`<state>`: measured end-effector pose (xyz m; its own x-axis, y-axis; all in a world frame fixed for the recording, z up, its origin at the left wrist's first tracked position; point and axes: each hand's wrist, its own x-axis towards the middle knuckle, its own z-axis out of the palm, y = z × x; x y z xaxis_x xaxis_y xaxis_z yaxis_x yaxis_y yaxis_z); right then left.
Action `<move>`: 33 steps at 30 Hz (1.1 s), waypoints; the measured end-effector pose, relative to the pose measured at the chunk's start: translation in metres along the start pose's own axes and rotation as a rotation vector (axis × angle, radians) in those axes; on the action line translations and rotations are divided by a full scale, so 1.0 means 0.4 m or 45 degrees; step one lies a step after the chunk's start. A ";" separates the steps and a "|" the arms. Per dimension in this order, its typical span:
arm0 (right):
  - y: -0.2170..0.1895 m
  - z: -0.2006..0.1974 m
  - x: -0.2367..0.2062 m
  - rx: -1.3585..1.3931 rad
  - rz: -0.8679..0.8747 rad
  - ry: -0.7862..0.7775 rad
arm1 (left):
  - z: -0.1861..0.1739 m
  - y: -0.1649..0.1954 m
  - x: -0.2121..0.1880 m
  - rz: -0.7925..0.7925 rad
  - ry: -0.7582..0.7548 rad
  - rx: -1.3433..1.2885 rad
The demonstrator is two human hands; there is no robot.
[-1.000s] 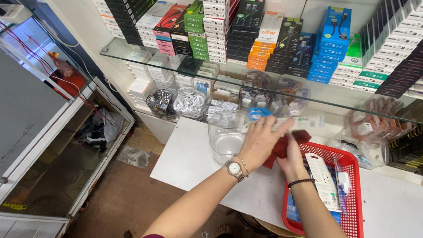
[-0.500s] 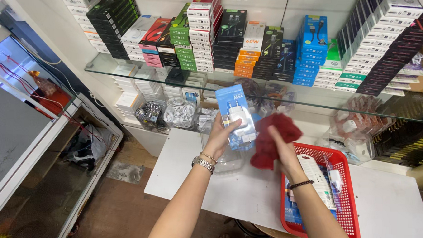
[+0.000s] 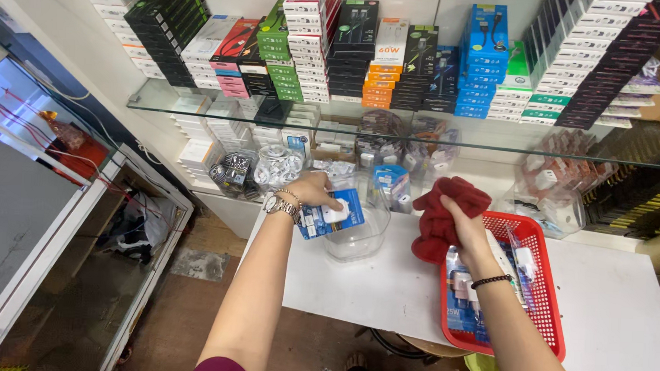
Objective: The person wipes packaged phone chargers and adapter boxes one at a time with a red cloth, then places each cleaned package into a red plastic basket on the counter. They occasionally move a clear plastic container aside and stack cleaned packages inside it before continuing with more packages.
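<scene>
The blue charger package point(image 3: 332, 214) sits in your left hand point(image 3: 316, 190), fingers pinched around its top edge, held just over the clear plastic container point(image 3: 358, 231) on the white table point(image 3: 621, 309). Half a second ago you held that package up at shelf height; now it is down at the container's rim. Your right hand point(image 3: 465, 227) grips one red cloth point(image 3: 444, 213), fingers curled tight into it, above the left rim of the one red basket point(image 3: 543, 306), which holds several white-and-blue packs. Behind, a glass shelf point(image 3: 199, 113) carries stacked flat boxes in black, green, white, orange and blue columns
</scene>
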<state>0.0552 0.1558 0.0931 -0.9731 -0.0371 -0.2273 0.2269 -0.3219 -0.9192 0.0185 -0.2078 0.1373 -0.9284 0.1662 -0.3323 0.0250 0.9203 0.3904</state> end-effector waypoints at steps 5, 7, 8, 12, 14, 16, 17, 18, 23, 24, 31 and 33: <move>0.008 0.002 -0.040 -0.083 0.097 0.041 | 0.050 0.041 0.075 0.040 -0.245 0.299; -0.006 -0.018 -0.054 -0.052 0.094 0.064 | 0.075 0.061 0.093 0.096 -0.299 0.487; -0.016 -0.037 -0.059 -0.009 0.063 0.074 | 0.089 0.077 0.098 0.048 -0.129 0.527; -0.079 -0.152 -0.034 0.094 -0.117 0.177 | 0.153 0.219 0.103 0.241 0.624 0.316; -0.107 -0.231 -0.015 0.043 -0.259 0.224 | 0.230 0.357 0.128 0.397 0.922 -0.079; -0.127 -0.303 -0.002 -0.040 -0.306 0.265 | 0.322 0.476 0.137 0.502 0.610 -0.558; -0.137 -0.337 -0.003 -0.097 -0.273 0.287 | 0.368 0.531 0.147 0.448 0.450 -0.532; -0.144 -0.371 -0.004 -0.153 -0.239 0.306 | 0.413 0.577 0.161 0.392 0.293 -0.502; -0.144 -0.496 -0.026 -0.366 -0.154 0.276 | 0.580 0.689 0.239 -0.211 0.267 -0.760; -0.137 -0.516 -0.032 -0.371 -0.146 0.262 | 0.603 0.695 0.249 -0.196 0.289 -0.902; -0.075 -0.498 -0.072 -1.065 -0.558 0.303 | 0.645 0.771 0.232 0.068 0.402 -1.549; -0.032 -0.406 -0.074 -1.698 -1.230 0.401 | 0.613 0.785 0.197 0.176 0.432 -1.608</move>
<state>0.0876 0.3145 0.0593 -0.7579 -0.0874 0.6465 -0.3765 0.8679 -0.3242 0.0441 0.1810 0.0231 -0.9972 -0.0356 -0.0665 -0.0630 -0.0911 0.9938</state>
